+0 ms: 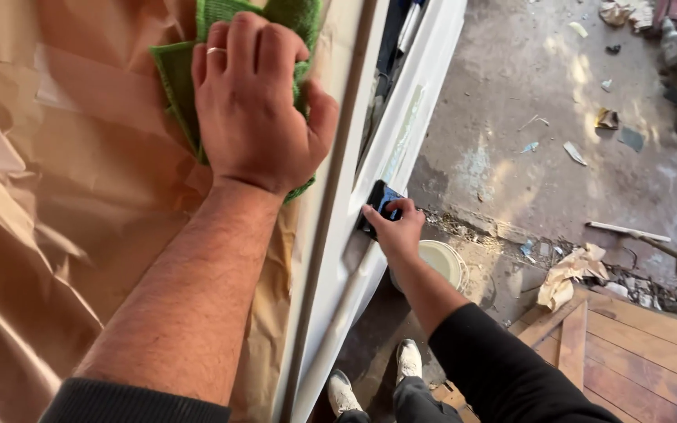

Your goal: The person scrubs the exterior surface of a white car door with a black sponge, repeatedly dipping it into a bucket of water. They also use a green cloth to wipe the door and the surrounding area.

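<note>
My left hand lies flat on a folded green cloth and presses it against crinkled brown masking paper on an upright panel. There is a ring on one finger. My right hand is lower down and grips a small dark tool held against the white painted edge of the panel. Most of the tool is hidden by my fingers. Both sleeves are dark.
A white bucket stands on the concrete floor just under my right hand. My two white shoes are below. Wooden boards lie at the lower right, with crumpled paper and scattered debris beyond.
</note>
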